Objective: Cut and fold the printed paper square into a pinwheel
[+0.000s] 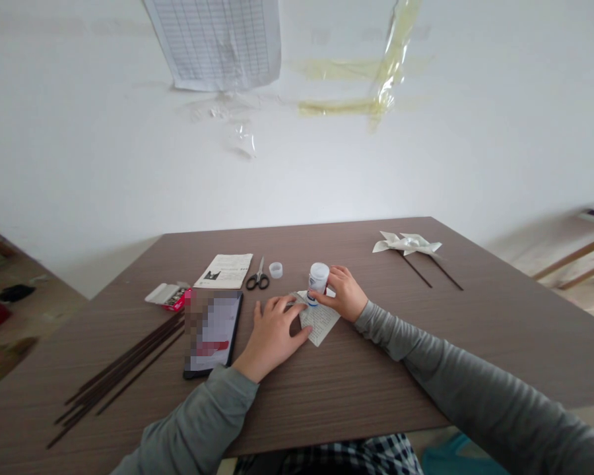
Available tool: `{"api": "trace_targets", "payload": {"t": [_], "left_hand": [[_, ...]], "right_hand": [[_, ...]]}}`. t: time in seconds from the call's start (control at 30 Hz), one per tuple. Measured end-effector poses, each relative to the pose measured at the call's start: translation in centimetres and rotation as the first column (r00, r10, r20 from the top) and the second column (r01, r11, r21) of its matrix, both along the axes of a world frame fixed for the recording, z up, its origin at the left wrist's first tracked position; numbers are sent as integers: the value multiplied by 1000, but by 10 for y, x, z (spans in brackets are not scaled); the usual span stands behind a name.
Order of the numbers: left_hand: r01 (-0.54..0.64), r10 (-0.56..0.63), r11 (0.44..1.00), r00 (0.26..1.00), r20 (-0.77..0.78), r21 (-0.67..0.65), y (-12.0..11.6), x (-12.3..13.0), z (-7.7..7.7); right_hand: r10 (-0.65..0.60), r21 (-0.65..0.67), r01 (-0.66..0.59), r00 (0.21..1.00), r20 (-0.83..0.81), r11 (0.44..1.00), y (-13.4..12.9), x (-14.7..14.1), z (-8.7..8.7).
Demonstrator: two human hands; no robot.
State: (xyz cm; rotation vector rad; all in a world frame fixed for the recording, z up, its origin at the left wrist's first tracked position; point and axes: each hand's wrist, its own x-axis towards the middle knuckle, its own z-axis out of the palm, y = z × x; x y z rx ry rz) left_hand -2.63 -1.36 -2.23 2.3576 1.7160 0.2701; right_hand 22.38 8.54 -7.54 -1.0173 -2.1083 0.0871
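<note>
A small white plastic bottle (319, 277) with blue marks stands upright over a piece of printed paper (321, 324) in the middle of the table. Wrapped around the bottle's right side are the fingers of my right hand (345, 294). My left hand (273, 333) rests with spread fingers at the paper's left edge, thumb touching it and nothing in its grasp. Part of the paper is hidden beneath the bottle and fingers. Just beyond my left hand lie black-handled scissors (258, 278) and a translucent round cap (276, 270).
A phone (215, 336) lies left of my left hand, beside several dark thin sticks (123, 369). Behind them are an open red-and-white box (171, 295) and printed sheets (225, 270). Two paper pinwheels (410, 244) on sticks lie at the back right. A white wall (327, 178) borders the table.
</note>
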Motion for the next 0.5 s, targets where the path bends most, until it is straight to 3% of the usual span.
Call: {"api": "trace_targets", "payload": {"t": [0.5], "left_hand": [[-1,1,1000,1000,4,19,0,0,-1]], "right_hand": [[2,-44,-3,1000,-22,999,2,3,0]]}}
